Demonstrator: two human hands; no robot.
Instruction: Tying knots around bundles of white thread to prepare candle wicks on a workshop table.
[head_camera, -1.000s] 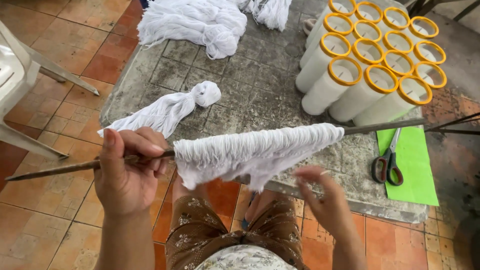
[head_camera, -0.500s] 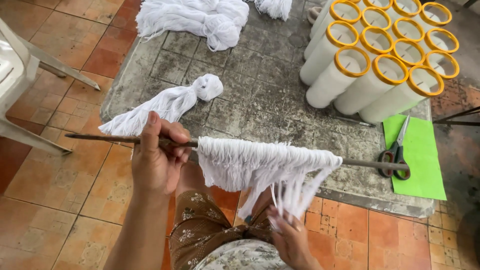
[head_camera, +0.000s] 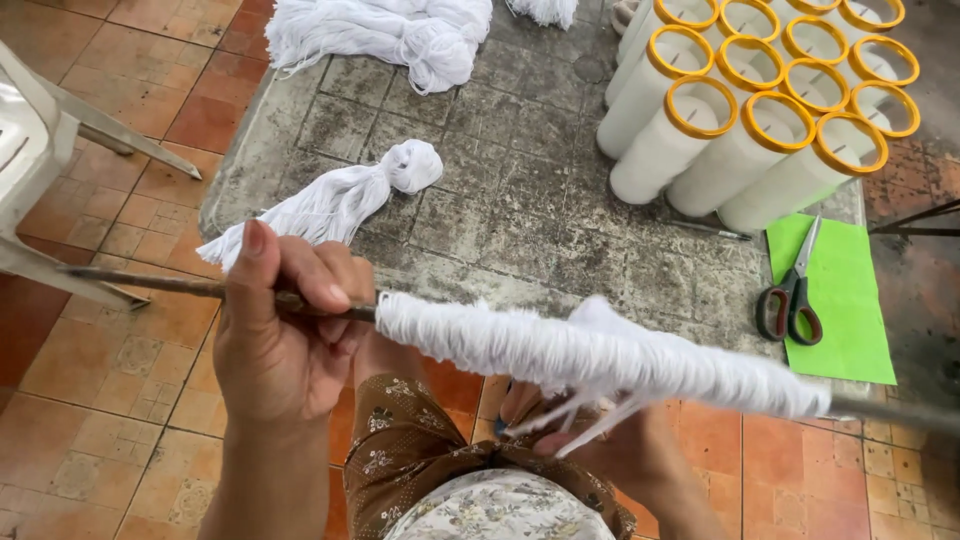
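The left hand is closed in a full grip around a thin dark rod, fingers wrapped over the top and thumb raised along the near side. The rod runs nearly level across the view, dropping slightly toward the right, and is held in the air in front of the person's lap. A thick wrap of white yarn covers the rod from just beside the left hand almost to the right edge, where bare rod shows again. The right hand sits below the wrap and is largely hidden by it; loose white strands hang from the wrap down to that hand, and it cannot be told from this view whether its fingers pinch them. Beyond the rod lies a stained grey worktop. On it rest a knotted white yarn bundle, a larger heap of white yarn at the far edge, a cluster of white spools with yellow rims lying together, and scissors on a green sheet. A pale plastic chair stands on the tiled floor at the left.
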